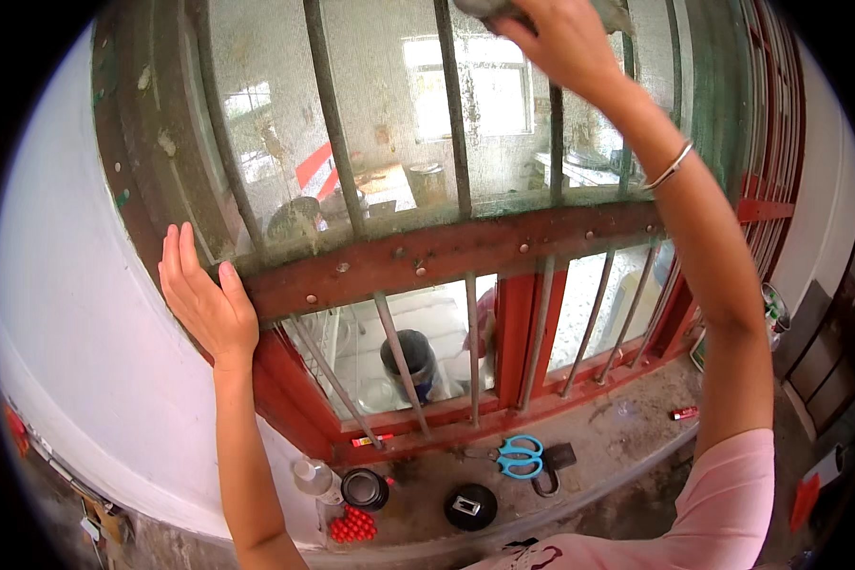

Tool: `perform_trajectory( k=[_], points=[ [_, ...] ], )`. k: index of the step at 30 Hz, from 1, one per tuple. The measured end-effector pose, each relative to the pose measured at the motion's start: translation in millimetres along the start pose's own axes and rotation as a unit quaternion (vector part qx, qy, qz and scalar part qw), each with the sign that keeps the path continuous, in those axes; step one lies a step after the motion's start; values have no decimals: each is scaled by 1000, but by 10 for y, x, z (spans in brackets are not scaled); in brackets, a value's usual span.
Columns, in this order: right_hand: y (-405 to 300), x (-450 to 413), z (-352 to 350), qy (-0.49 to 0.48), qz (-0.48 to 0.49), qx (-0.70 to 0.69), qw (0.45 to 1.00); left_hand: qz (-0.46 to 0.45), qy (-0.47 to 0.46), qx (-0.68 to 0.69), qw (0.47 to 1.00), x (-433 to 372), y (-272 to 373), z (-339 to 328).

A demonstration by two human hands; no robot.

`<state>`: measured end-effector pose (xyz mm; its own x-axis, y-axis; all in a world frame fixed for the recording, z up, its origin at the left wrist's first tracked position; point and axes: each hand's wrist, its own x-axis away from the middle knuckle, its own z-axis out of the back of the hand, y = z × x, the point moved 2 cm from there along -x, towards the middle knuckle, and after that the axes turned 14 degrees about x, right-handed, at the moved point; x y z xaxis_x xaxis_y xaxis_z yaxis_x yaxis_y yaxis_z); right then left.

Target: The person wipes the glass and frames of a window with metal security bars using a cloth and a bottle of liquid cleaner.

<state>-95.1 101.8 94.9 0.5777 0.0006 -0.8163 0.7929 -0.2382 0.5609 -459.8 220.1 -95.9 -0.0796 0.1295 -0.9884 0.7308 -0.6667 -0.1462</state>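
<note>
My left hand point(210, 303) lies with fingers spread on the red wooden window frame point(285, 288), at its left side, holding nothing. High at the top of the picture my right hand point(566, 43) grips a grey object point(488, 8), perhaps a cloth or sponge, against the upper window screen point(385, 92). The picture's edge cuts that object off, so its kind cannot be told. The mesh is dusty and stained, with metal bars point(449, 107) running over it. A silvery bangle point(672, 165) circles my right wrist.
On the sill point(605, 434) below lie blue-handled scissors point(520, 456), a padlock point(547, 481), a round black lid point(470, 507), a black-lidded jar point(365, 489), a clear bottle point(315, 479), red beads point(353, 526) and a red tube point(684, 413). A white wall point(100, 342) stands at the left.
</note>
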Motion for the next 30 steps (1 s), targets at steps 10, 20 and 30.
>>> perform_trajectory(
  k=[10,20,30],
  points=[
    [-591,827,186,-151,104,-186,965,-4,6,0,1000,-2,13,-4],
    [-638,561,-149,-46,-16,-134,990,-1,9,-2,1000,13,28,-9],
    [-370,186,217,43,-10,-116,992,2,3,-2,1000,3,-7,18]
  ],
)
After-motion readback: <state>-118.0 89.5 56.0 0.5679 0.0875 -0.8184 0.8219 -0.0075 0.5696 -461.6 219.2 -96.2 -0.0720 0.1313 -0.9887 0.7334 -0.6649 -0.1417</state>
